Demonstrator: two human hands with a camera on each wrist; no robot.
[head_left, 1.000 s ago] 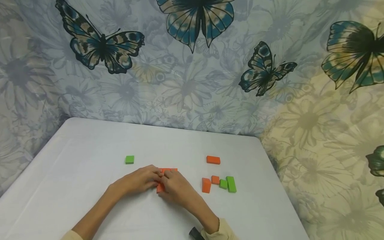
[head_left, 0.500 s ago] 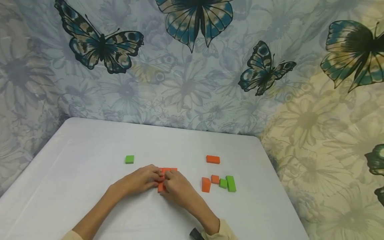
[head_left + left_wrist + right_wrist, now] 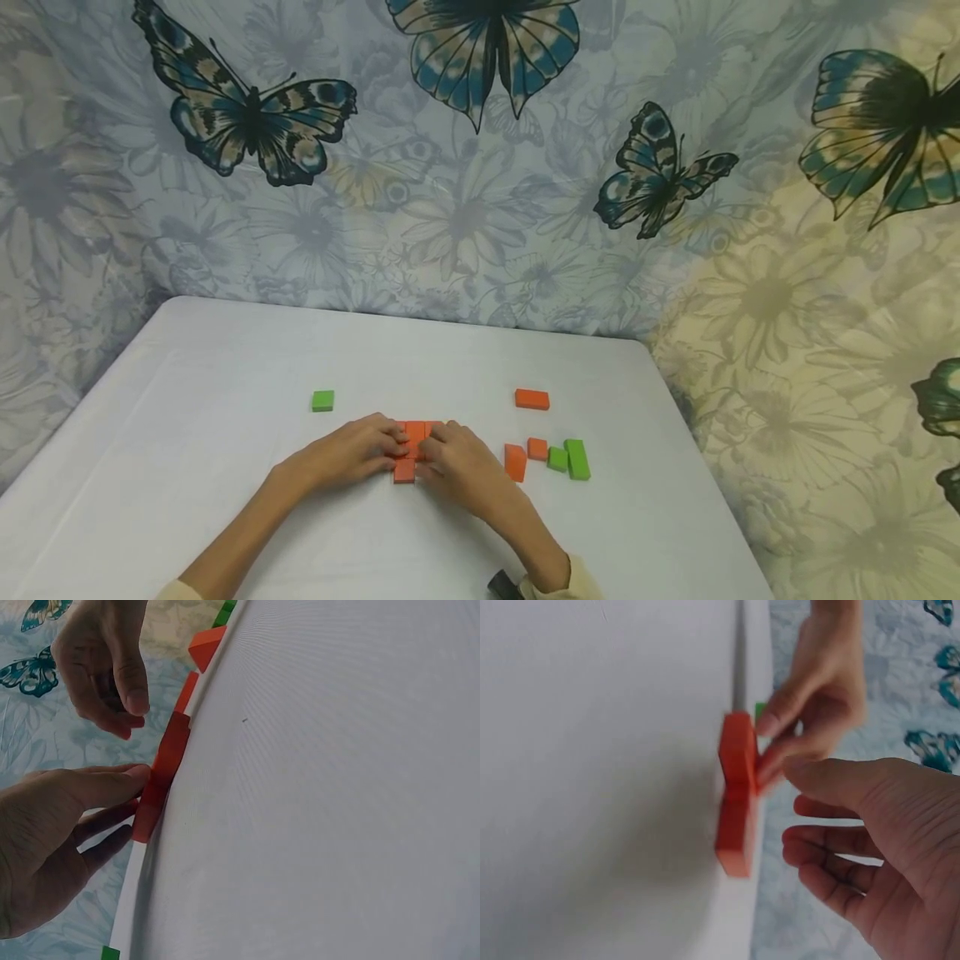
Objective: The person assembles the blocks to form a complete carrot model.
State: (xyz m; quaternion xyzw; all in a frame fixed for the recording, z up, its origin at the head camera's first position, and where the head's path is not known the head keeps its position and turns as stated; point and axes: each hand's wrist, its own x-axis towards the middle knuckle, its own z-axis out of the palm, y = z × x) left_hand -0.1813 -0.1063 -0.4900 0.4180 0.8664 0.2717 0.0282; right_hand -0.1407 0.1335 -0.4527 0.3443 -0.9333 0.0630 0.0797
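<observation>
At the L side of an orange blk group, the L hand had its thumb & fingertips set against the pcs, fingers fairly straight, touching rather than wrapped round them. The R hand was over at the group's R side, fingers loosely bent & released; per both wrist views its tips were a bit apart from the orange pcs. Group itself lay nr the ctr of the white table, between the two hands, pcs side by side; exact no. couldn't be told b/c fingers hid parts. One near orange blk stuck out toward the person, against the group's near edge. By the R wrist: a cream sleeve plus a dark obj., only partly in view. Farther R came a rough row: a slant-faced orange blk, then a small orange blk, a small green blk & a long green blk, the two greens just beside each other. Beyond that row, wall-ward, lay an orange bar. Out L & a bit farther back, a lone green blk sat well apart from the rest. Behind the table hung a floral backdrop w/ big butterflies.
</observation>
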